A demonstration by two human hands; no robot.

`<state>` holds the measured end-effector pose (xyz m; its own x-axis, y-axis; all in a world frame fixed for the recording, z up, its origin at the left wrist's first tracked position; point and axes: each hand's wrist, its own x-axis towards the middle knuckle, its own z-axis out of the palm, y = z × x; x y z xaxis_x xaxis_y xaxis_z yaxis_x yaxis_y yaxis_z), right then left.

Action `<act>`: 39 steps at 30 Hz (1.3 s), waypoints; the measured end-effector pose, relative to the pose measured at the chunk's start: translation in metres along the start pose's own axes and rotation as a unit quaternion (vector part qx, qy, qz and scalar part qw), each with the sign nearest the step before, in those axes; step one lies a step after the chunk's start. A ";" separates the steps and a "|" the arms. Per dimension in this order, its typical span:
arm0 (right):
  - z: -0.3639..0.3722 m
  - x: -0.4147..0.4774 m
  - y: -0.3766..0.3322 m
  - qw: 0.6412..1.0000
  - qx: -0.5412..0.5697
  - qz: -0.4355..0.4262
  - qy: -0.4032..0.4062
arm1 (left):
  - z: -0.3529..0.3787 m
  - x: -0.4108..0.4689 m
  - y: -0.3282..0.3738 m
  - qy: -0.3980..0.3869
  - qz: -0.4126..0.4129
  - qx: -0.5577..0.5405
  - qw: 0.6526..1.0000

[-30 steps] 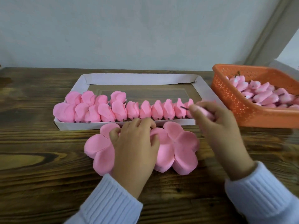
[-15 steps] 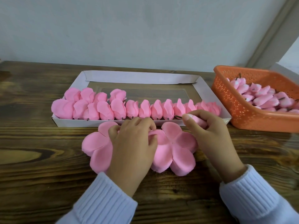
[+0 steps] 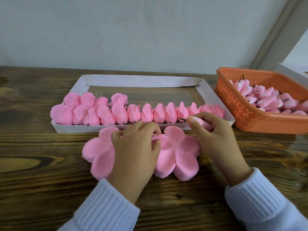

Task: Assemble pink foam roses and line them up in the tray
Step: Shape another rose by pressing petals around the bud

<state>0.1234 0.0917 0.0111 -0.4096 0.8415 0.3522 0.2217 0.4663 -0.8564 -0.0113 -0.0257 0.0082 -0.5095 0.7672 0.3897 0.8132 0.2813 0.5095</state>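
Observation:
A white cardboard tray (image 3: 143, 80) holds a row of several pink foam roses (image 3: 146, 113) along its near side. In front of the tray lie flat pink petal pieces: one stack (image 3: 100, 152) on the left, one (image 3: 181, 155) on the right. My left hand (image 3: 135, 147) rests between them, its curled fingertips pinching the top petal sheet of the right stack. My right hand (image 3: 215, 135) grips a pink rose bud (image 3: 204, 123) whose dark stem tip points left, just above the right petal stack.
An orange perforated basket (image 3: 233, 104) at the right holds several pink buds (image 3: 266, 100) with dark stems. The wooden table (image 3: 33, 180) runs to a grey wall behind. A white box edge shows at the far right.
My right hand brought the bud down from the tray's right end to above the right petal stack. My left hand stayed on the petals, curling its fingertips at the sheet.

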 end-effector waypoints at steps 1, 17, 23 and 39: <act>0.000 0.000 0.000 1.000 0.002 0.001 0.000 | 0.000 0.000 0.000 0.002 0.001 -0.006 1.000; 0.001 -0.002 0.002 1.000 0.019 0.018 -0.013 | -0.002 0.000 0.001 0.016 -0.005 -0.085 0.996; 0.001 -0.003 -0.002 1.000 0.016 0.024 -0.013 | -0.001 0.000 0.001 0.040 0.005 -0.103 0.994; -0.006 -0.006 -0.009 0.954 0.260 0.045 -0.144 | -0.007 0.001 0.007 0.046 -0.025 -0.409 0.911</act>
<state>0.1296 0.0842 0.0189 -0.6524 0.7269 0.2145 -0.1708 0.1347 -0.9761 -0.0076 -0.0267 0.0176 -0.5918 0.7030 0.3944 0.3264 -0.2383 0.9147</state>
